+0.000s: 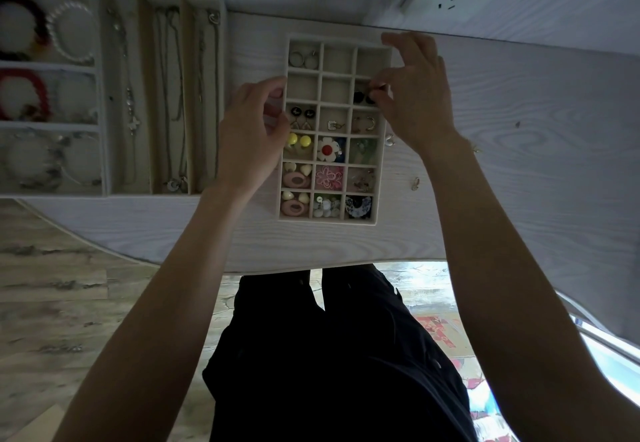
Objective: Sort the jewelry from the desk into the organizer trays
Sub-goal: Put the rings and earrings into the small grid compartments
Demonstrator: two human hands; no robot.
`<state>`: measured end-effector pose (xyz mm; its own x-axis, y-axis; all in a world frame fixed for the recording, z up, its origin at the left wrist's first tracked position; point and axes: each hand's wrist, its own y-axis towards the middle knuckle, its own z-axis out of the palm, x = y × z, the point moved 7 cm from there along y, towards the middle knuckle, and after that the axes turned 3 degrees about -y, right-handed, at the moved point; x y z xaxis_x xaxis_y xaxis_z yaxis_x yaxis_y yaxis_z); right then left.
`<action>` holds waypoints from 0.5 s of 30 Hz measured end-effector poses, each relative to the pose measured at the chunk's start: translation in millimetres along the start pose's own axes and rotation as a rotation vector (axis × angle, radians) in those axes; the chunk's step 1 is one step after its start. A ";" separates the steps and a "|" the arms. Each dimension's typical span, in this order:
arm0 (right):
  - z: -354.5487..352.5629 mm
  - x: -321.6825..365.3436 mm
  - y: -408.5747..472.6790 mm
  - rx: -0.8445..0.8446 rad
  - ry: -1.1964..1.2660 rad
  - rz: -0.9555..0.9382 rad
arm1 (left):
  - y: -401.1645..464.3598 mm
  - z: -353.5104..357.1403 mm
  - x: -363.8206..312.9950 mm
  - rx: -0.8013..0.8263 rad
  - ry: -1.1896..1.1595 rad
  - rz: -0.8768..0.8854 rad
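Head view, looking down on the pale wood-grain bench (519,164). I see the grid organizer tray (381,151) at centre, three columns wide. My right hand (415,102) reaches over its right rim; its fingers (375,95) pinch a dark earring pair (362,97) in the right-column cell of the second row from the far end. My left hand (249,137) rests at the tray's left rim, fingers curled against the edge; I cannot tell whether they grasp anything. Nearer cells hold yellow ball studs (299,140), a white-and-red flower piece (328,149), a pink flower piece (328,177) and pink oval pieces (295,180). Two small metal pieces (390,139) (415,182) lie loose on the bench just right of the tray. The long-slot tray (104,95) at left carries bracelets (20,93) and chain necklaces (169,95).
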<state>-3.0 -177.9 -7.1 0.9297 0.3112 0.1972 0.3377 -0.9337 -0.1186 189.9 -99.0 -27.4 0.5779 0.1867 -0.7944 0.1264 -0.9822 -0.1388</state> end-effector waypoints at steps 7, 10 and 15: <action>-6.9 -6.9 -9.7 -0.108 0.104 0.003 | -1.3 -0.9 -2.5 0.000 -0.003 -0.006; -11.6 -13.1 -17.4 -0.158 0.142 0.016 | -1.4 -0.6 -1.7 0.008 0.007 -0.007; -29.0 -25.1 -47.6 -0.322 0.253 0.081 | -9.9 -2.3 -11.7 -0.020 0.116 0.032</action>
<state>-46.6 -146.4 21.8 0.8722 0.2182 0.4377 0.1638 -0.9736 0.1590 183.8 -91.4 -15.3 0.6710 0.1577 -0.7245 0.1222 -0.9873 -0.1018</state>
